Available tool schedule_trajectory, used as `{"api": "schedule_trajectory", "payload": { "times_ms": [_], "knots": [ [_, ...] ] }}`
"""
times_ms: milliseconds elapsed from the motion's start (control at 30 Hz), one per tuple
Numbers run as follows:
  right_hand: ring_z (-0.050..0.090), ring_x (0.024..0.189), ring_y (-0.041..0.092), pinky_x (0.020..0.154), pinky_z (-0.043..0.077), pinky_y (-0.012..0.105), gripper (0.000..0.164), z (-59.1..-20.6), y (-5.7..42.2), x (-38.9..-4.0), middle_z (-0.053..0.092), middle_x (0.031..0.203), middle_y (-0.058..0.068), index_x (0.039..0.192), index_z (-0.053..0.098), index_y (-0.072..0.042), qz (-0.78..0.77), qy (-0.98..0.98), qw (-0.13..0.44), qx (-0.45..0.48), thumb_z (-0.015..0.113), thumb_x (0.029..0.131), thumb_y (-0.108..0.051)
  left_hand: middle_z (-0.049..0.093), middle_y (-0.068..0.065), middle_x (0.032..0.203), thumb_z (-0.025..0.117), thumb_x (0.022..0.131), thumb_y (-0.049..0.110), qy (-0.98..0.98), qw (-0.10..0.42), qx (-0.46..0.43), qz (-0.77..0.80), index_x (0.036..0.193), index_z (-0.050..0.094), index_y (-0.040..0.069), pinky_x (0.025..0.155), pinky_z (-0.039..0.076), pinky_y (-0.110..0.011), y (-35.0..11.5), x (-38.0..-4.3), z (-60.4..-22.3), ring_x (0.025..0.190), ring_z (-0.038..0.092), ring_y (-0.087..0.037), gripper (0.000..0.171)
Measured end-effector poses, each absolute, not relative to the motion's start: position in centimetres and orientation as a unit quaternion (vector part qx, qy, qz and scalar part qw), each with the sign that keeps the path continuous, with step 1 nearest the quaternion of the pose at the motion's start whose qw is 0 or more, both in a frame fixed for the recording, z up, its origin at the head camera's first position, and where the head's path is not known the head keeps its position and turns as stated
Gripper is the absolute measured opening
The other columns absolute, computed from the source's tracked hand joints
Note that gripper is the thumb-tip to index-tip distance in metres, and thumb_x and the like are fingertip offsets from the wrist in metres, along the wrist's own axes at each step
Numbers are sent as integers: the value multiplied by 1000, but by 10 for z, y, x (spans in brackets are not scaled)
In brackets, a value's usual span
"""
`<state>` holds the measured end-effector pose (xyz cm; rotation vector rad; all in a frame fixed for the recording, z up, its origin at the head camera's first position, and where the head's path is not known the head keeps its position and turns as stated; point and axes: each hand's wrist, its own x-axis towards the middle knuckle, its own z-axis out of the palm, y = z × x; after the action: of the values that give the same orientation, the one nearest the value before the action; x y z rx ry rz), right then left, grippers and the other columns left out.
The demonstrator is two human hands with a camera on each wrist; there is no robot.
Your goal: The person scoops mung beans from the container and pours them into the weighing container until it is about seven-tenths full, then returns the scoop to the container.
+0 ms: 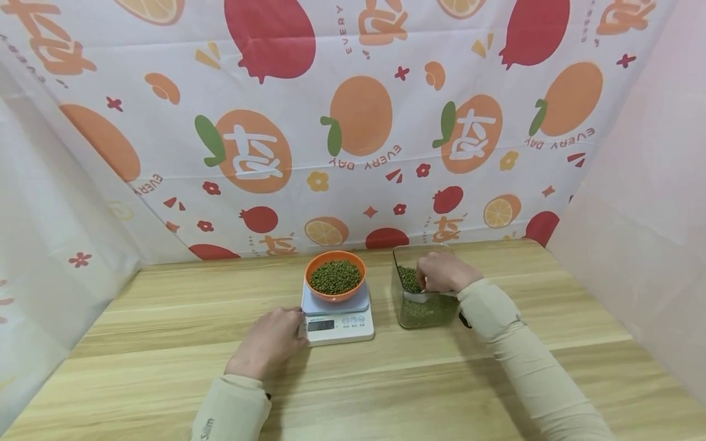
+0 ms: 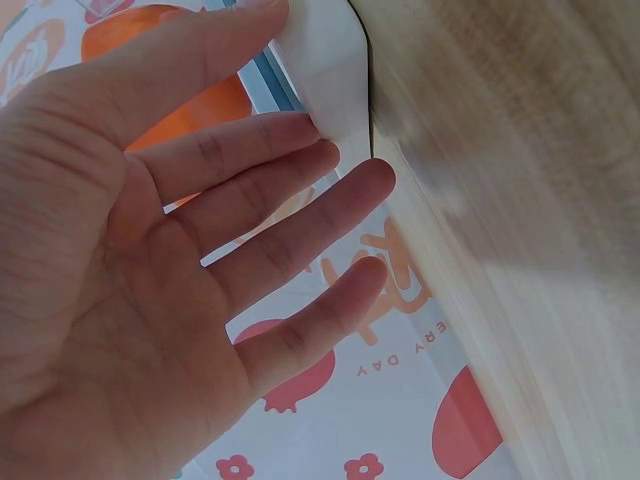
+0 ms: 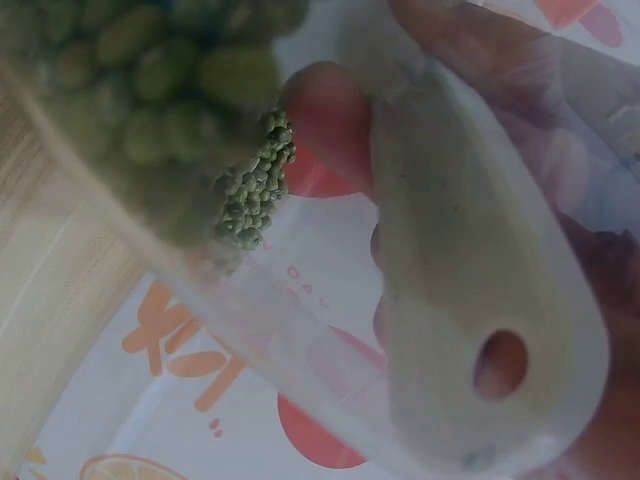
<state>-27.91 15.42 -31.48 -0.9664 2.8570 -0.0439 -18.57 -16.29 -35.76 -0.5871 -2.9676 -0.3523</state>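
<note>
An orange bowl [image 1: 333,298] full of green mung beans [image 1: 336,277] sits on a white kitchen scale [image 1: 344,334]. At the scale's left edge my left hand [image 1: 270,340] touches its side; in the left wrist view that hand's fingers [image 2: 290,235] are spread and nearly straight. My right hand [image 1: 445,272] is inside a clear rectangular container [image 1: 427,315] that holds more mung beans [image 1: 409,278]. It grips a white scoop by its handle [image 3: 480,250], which has a hole near the end. The scoop's far end cannot be made out clearly.
All of this stands on a wood-grain table [image 1: 364,392]. Behind it hangs a white curtain [image 1: 300,208] with a fruit print, close to the bowl and the container. Pale sheeting [image 1: 629,233] borders the right side.
</note>
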Motion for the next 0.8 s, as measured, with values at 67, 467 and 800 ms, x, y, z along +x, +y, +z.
{"api": "schedule_trajectory", "payload": {
  "times_ms": [67,467,800],
  "knots": [
    [52,67,10,63,49,33,23,-315,154,-279,62,76,-5,66,65,-20,-15,945,65,-322,59,73,1,58,0,71,77,65,15,-974,44,-192,-115,78,64,6,55,45,-32,-163,-186,-358,57,45,-11,20],
    [49,64,9,58,47,30,24,-315,155,-281,58,70,-7,62,62,-20,-13,942,65,-330,58,70,3,55,2,68,76,65,14,-973,50,-193,-115,75,62,8,53,45,-31,-163,-187,-359,56,44,-11,19],
    [50,63,9,58,47,29,21,-314,157,-282,61,71,-4,63,62,-19,-24,940,72,-331,60,71,0,57,1,69,77,64,14,-974,51,-190,-109,79,64,6,55,46,-32,-162,-188,-359,57,45,-11,21]
  ]
}}
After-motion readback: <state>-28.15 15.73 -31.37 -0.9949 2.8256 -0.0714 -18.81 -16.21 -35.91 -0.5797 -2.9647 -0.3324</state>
